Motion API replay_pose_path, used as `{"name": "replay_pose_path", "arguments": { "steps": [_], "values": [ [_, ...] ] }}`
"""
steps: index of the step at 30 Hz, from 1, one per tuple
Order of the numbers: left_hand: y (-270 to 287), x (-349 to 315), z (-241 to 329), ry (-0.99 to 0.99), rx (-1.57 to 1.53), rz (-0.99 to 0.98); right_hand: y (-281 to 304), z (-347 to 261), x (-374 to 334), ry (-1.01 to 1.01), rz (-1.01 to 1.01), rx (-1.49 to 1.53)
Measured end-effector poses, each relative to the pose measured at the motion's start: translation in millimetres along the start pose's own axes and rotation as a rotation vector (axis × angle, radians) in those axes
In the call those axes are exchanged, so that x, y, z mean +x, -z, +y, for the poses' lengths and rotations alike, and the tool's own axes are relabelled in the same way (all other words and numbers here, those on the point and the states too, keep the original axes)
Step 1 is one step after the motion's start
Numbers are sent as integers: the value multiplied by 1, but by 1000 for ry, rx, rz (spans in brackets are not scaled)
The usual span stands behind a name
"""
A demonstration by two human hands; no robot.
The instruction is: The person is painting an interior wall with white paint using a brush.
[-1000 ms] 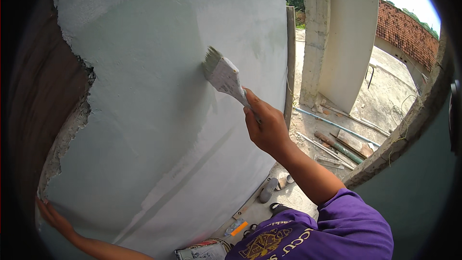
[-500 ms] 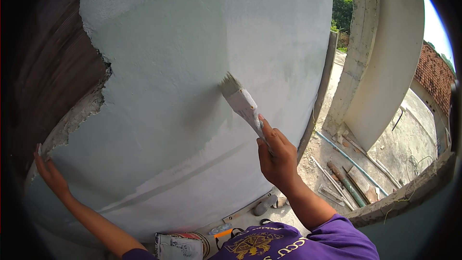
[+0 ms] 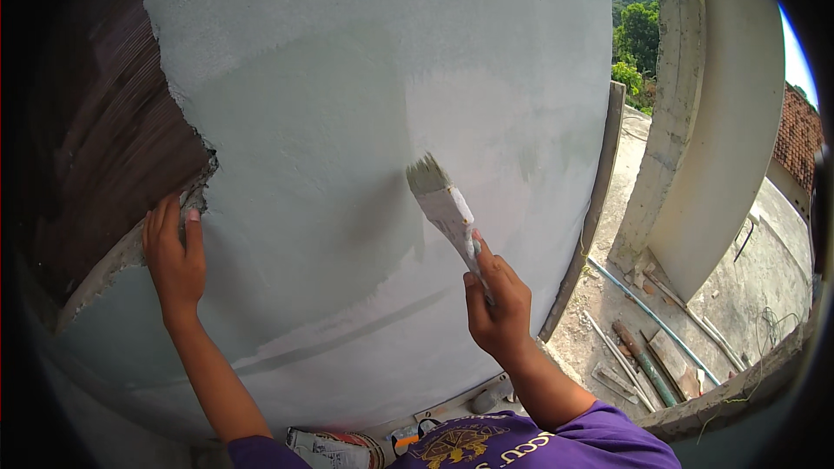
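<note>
In my right hand [image 3: 502, 313] is a wide flat paintbrush [image 3: 447, 208], its handle and metal collar smeared with white paint. Its bristles point up and left at the wall [image 3: 304, 148], next to a greenish-grey painted patch; whether they touch it I cannot tell. Lighter, whitish areas lie right of and below that patch. My left hand [image 3: 178, 256] rests at the wall's rough broken edge [image 3: 104, 282], fingers stretched over it and thumb apart. Beyond that edge shows a dark brown streaked surface [image 3: 95, 122].
Below me stands a paint-smeared bucket [image 3: 334, 449]. To the right, pipes [image 3: 656, 313] and board scraps [image 3: 673, 360] litter the rough floor beside a concrete post [image 3: 665, 122] and a tall pale curved panel [image 3: 730, 122]. A low ledge [image 3: 730, 399] runs along the lower right.
My left hand has slid up and right along the broken edge. The brush has dropped slightly on the wall, still in my right hand. The view has shifted a little.
</note>
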State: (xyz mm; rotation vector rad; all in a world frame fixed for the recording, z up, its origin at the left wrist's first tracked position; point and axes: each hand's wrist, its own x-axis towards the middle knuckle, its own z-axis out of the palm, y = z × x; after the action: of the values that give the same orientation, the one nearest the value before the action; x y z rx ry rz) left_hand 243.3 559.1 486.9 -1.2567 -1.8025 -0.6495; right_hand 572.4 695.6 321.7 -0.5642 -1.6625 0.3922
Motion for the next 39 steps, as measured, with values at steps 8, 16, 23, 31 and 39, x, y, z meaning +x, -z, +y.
{"name": "replay_pose_path", "arguments": {
  "steps": [8,16,23,31,39],
  "values": [
    [-8,-4,-6,-54,39,51,-16,13,-18,5,41,-23],
    [-5,-3,-9,-26,95,39,4,6,-26,-22,-18,-103],
    [4,-7,-7,-57,5,92,-4,11,-22,-33,-59,-144],
    [8,-12,-7,19,-169,104,12,8,-54,-115,-137,-155],
    [5,-10,-12,-16,-100,197,0,1,-20,-72,-80,-177]
  ]
}}
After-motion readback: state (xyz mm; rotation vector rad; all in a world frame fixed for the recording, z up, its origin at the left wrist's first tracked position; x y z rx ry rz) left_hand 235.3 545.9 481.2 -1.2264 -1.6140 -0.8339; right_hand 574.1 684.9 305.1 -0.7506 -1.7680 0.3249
